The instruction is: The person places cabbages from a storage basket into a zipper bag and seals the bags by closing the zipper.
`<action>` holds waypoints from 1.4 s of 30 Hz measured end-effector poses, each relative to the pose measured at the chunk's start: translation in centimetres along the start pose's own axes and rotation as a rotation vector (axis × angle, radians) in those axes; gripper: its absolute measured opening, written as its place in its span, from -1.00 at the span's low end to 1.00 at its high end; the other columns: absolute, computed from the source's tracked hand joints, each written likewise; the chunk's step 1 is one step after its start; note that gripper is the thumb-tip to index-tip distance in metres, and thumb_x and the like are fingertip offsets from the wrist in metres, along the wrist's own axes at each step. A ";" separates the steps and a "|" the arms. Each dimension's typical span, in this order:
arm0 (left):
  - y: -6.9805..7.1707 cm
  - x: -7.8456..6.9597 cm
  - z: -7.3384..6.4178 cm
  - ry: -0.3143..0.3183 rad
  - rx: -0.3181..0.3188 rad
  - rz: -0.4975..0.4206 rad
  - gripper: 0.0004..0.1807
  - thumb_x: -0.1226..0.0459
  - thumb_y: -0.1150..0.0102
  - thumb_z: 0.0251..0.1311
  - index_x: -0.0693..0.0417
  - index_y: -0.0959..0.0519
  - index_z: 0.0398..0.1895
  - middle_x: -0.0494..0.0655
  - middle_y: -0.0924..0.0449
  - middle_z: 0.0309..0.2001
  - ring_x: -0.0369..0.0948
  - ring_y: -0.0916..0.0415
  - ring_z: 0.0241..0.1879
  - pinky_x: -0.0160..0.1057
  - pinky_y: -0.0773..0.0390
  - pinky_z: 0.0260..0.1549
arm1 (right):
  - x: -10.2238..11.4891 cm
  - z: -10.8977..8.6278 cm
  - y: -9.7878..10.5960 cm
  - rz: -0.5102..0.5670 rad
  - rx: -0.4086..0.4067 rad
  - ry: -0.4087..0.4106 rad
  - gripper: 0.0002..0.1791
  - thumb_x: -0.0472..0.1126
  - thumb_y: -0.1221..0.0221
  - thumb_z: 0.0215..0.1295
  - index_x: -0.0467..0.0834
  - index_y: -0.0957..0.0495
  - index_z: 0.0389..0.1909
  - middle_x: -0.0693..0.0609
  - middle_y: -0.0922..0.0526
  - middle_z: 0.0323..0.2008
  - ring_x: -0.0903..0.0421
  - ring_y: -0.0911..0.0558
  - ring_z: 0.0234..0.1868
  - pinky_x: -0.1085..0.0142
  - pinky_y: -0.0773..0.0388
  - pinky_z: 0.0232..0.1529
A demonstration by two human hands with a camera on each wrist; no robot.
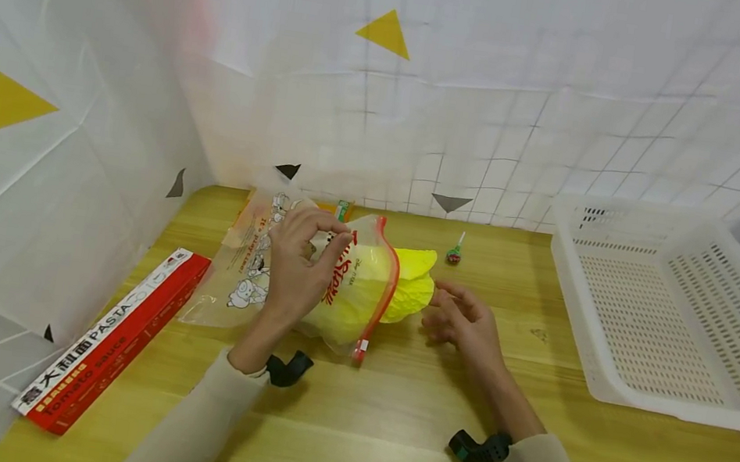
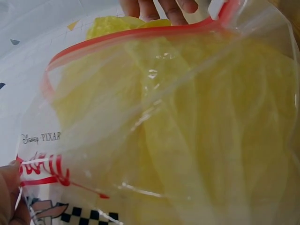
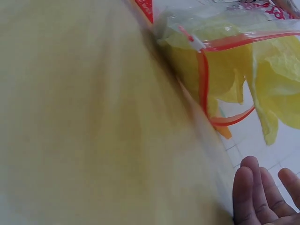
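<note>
A clear zip bag [image 1: 350, 291] with a red zip edge and red printed lettering lies mid-table, its mouth facing right. Inside it is a bright yellow, crinkled, leafy thing [image 1: 411, 284], whose ruffled end sticks out of the mouth. With thumb and fingertips my left hand [image 1: 299, 268] pinches the bag's upper side, as the left wrist view also shows. My right hand [image 1: 466, 327] is just right of the yellow end, its fingers loosely bent and holding nothing. In the right wrist view the fingers [image 3: 267, 199] are apart from the yellow flaps.
A long red and white pasta sauce box [image 1: 113, 341] lies at the left. Behind the yellow end is a small lollipop [image 1: 455, 252]. A white perforated basket [image 1: 584, 324] stands at the right. Part of an orange packet [image 1: 329, 210] shows behind the bag.
</note>
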State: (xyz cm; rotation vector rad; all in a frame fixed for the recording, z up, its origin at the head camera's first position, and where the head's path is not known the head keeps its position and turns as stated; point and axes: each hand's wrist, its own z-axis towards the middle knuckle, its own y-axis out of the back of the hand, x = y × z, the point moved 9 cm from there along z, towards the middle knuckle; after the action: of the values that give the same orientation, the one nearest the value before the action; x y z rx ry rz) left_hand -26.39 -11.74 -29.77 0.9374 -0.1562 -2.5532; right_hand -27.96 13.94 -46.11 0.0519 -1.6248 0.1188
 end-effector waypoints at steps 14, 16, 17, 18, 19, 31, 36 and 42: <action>0.0 0.1 0.1 -0.025 -0.001 -0.004 -0.93 0.41 -0.40 0.18 0.11 -0.72 -0.29 0.06 -0.73 -0.24 0.02 -0.52 -0.03 0.20 -0.08 0.36 | -0.8 -2.6 -1.3 -0.129 0.062 0.009 -0.67 -0.09 -0.23 0.46 -0.30 -0.55 -0.03 -0.11 -0.72 -0.26 0.09 -0.68 -0.36 0.25 -0.69 -0.33; 0.1 0.1 0.1 -0.027 -0.004 -0.003 -0.93 0.42 -0.40 0.18 0.11 -0.72 -0.30 0.07 -0.73 -0.24 0.03 -0.52 -0.04 0.19 -0.09 0.36 | -0.9 -3.1 -2.1 -0.146 0.107 -0.002 -0.68 -0.09 -0.23 0.46 -0.30 -0.56 -0.07 -0.17 -0.70 -0.27 0.07 -0.67 -0.39 0.22 -0.69 -0.38; 0.1 0.1 0.1 -0.027 -0.004 -0.001 -0.94 0.41 -0.40 0.19 0.12 -0.72 -0.30 0.07 -0.73 -0.24 0.03 -0.52 -0.04 0.19 -0.09 0.36 | -1.0 -3.4 -2.5 -0.148 0.132 -0.009 -0.69 -0.10 -0.24 0.45 -0.31 -0.57 -0.07 -0.20 -0.70 -0.27 0.07 -0.68 -0.40 0.21 -0.69 -0.40; 0.1 0.1 0.1 -0.025 -0.005 -0.001 -0.94 0.41 -0.39 0.19 0.12 -0.72 -0.30 0.07 -0.73 -0.23 0.03 -0.52 -0.03 0.19 -0.08 0.37 | -1.1 -3.6 -3.0 -0.146 0.153 -0.019 -0.69 -0.12 -0.24 0.45 -0.31 -0.58 -0.06 -0.22 -0.71 -0.26 0.07 -0.68 -0.42 0.20 -0.69 -0.43; 0.1 0.1 0.1 -0.023 -0.007 -0.001 -0.94 0.41 -0.40 0.19 0.11 -0.72 -0.30 0.07 -0.73 -0.23 0.04 -0.52 -0.02 0.20 -0.08 0.37 | -1.2 -3.9 -3.5 -0.146 0.177 -0.029 -0.68 -0.12 -0.25 0.44 -0.32 -0.59 -0.03 -0.22 -0.72 -0.23 0.07 -0.69 -0.43 0.20 -0.68 -0.46; 0.1 0.1 0.1 0.009 -0.004 0.012 -0.97 0.36 -0.39 0.22 0.12 -0.71 -0.31 0.05 -0.73 -0.21 0.02 -0.51 0.01 0.20 -0.06 0.32 | -2.1 -5.7 -8.7 -0.108 0.263 -0.139 -0.59 -0.17 -0.31 0.38 -0.24 -0.56 0.17 -0.23 -0.70 -0.12 0.09 -0.67 -0.53 0.19 -0.65 -0.60; 0.1 0.1 0.2 0.013 -0.003 0.017 -0.96 0.32 -0.38 0.25 0.12 -0.71 -0.30 0.03 -0.74 -0.20 0.01 -0.51 0.03 0.21 -0.06 0.31 | -2.2 -5.9 -9.7 -0.042 0.232 -0.170 -0.59 -0.22 -0.28 0.39 -0.27 -0.52 0.19 -0.29 -0.73 -0.08 0.13 -0.67 -0.58 0.23 -0.64 -0.62; 0.2 0.1 0.2 0.003 -0.007 0.011 -0.89 0.28 -0.36 0.28 0.16 -0.71 -0.31 0.04 -0.73 -0.22 -0.01 -0.53 0.00 0.18 -0.07 0.35 | -2.1 -6.0 -10.7 0.049 0.143 -0.191 -0.56 -0.22 -0.31 0.37 -0.32 -0.46 0.16 -0.26 -0.73 -0.18 0.15 -0.66 -0.63 0.24 -0.63 -0.62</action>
State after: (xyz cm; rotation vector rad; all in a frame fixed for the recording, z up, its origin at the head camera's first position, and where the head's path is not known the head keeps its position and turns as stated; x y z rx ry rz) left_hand -26.58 -11.96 -29.63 0.9351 -0.1515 -2.5402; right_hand -20.73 3.84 -47.45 0.1373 -1.8068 0.2748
